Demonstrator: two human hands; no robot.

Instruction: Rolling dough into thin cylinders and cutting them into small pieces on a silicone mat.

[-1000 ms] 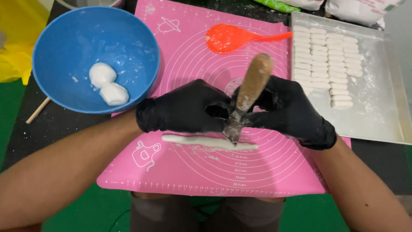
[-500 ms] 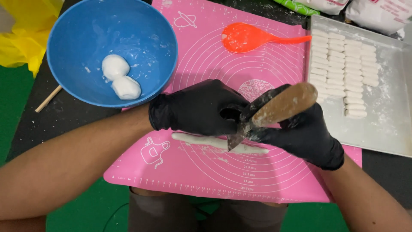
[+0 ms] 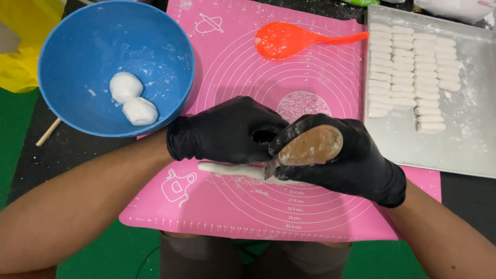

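My right hand (image 3: 341, 165) is gripping the wooden-handled knife (image 3: 310, 147) over the dough rope (image 3: 227, 169) (on a pink mat (image 3: 232, 51)), my left hand (image 3: 227, 132) pinning it.

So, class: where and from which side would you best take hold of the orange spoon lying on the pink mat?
Probably by the thin handle of the orange spoon, coming from the right near the tray. The handle points that way, lies flat and is narrow enough to pinch; the broad bowl is not.

kitchen (home-style) | pink baking mat (image 3: 232, 62) | dough tray (image 3: 465, 139)
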